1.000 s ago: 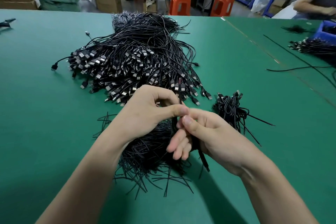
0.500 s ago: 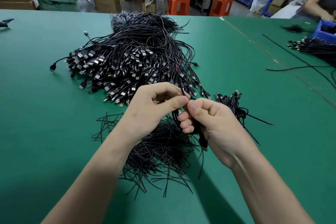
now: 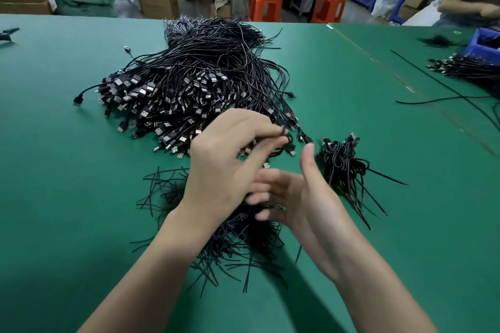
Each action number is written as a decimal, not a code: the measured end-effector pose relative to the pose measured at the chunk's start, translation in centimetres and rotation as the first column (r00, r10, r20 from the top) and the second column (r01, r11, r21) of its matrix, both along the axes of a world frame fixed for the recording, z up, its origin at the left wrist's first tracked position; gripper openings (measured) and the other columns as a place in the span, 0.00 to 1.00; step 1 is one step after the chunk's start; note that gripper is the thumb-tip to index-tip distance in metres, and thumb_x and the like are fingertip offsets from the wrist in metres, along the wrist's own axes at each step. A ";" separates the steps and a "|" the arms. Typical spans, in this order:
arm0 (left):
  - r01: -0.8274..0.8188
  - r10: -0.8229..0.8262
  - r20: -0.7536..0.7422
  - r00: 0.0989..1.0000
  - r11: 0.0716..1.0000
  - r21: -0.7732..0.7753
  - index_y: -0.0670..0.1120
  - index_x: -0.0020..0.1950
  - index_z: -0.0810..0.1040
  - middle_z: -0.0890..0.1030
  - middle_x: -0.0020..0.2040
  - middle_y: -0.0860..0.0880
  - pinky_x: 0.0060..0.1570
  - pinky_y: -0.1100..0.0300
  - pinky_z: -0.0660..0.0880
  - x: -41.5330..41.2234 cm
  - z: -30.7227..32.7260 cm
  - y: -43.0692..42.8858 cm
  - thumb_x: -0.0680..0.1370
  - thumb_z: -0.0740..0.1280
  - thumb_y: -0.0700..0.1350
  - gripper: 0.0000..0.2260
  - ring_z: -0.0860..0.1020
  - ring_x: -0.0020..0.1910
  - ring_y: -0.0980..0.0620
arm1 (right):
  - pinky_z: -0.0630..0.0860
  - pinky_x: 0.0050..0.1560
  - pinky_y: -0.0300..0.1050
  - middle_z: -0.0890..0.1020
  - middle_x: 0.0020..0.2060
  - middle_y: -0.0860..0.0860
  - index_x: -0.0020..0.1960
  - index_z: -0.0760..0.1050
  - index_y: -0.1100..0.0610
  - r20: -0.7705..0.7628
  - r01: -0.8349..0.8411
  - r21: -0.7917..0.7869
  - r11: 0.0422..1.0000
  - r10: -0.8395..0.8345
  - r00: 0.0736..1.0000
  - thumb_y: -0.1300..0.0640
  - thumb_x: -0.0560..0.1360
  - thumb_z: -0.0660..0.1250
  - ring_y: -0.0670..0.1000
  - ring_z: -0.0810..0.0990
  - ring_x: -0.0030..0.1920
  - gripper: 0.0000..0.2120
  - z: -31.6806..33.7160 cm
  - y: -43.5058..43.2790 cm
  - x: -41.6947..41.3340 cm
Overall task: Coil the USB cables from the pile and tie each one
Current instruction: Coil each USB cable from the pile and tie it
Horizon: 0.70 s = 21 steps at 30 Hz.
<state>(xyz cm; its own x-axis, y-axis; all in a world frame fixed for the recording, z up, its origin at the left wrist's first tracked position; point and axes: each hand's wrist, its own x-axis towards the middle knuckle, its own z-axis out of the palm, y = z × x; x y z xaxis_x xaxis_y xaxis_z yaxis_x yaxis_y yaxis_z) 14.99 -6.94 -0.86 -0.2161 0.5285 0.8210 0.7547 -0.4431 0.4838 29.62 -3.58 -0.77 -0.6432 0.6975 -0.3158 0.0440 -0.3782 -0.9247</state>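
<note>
A big pile of loose black USB cables [image 3: 189,89] lies on the green table [image 3: 67,184], plugs fanned toward me. At the pile's near right edge my left hand [image 3: 230,159] pinches a black cable end [image 3: 283,133] between thumb and forefinger. Below it my right hand [image 3: 303,197] is held palm-in with blurred, straight fingers and holds nothing. A small heap of coiled, tied cables [image 3: 343,159] sits just right of my right hand. Black twist ties [image 3: 238,240] are strewn under both wrists, partly hidden by them.
Another cable bundle [image 3: 465,67] and a blue bin [image 3: 484,46] stand at the far right, with a long loose cable [image 3: 433,100] across the table. A person's arm [image 3: 465,5] shows at the back right. Orange stools [image 3: 328,7] and cardboard boxes [image 3: 158,1] stand beyond the table.
The bundle both hands were twisting is no longer in them. My right hand has opened, and my left hand has moved up to the pile's edge and taken a cable end.
</note>
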 end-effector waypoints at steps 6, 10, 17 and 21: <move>0.072 -0.050 -0.281 0.958 0.995 0.071 0.34 0.50 0.86 0.84 0.47 0.41 0.52 0.53 0.78 1.8 -0.7 -0.1 0.80 0.72 0.34 0.04 0.81 0.46 0.42 | 0.83 0.39 0.40 0.85 0.39 0.51 0.50 0.79 0.57 -0.384 -0.030 -0.392 0.920 -0.134 0.913 0.45 0.84 0.57 0.46 0.86 0.36 0.18 3.1 1.9 -0.3; -0.028 0.086 -0.403 0.911 0.989 0.148 0.41 0.49 0.88 0.86 0.47 0.49 0.51 0.52 0.76 1.8 -1.0 0.1 0.81 0.73 0.39 0.04 0.80 0.48 0.45 | 0.81 0.41 0.36 0.83 0.41 0.53 0.59 0.80 0.62 -0.347 0.117 -0.462 0.879 -0.300 0.888 0.50 0.79 0.65 0.46 0.84 0.39 0.17 2.8 2.4 -0.7; -0.083 0.080 -0.064 0.995 0.996 -0.042 0.45 0.52 0.87 0.84 0.53 0.51 0.57 0.55 0.74 1.2 0.0 -0.1 0.84 0.65 0.43 0.11 0.79 0.55 0.51 | 0.69 0.26 0.44 0.69 0.27 0.45 0.40 0.65 0.54 -0.083 0.286 0.365 0.886 -0.276 0.958 0.45 0.87 0.52 0.51 0.70 0.23 0.20 1.1 2.6 -0.4; 0.182 -0.012 0.354 0.935 0.873 -0.452 0.50 0.59 0.86 0.86 0.52 0.58 0.56 0.61 0.78 2.3 0.7 0.0 0.83 0.62 0.59 0.18 0.81 0.52 0.64 | 0.70 0.32 0.48 0.75 0.29 0.44 0.40 0.69 0.45 0.208 0.052 0.791 0.610 -0.348 0.914 0.42 0.84 0.49 0.50 0.74 0.29 0.18 0.5 1.7 -0.8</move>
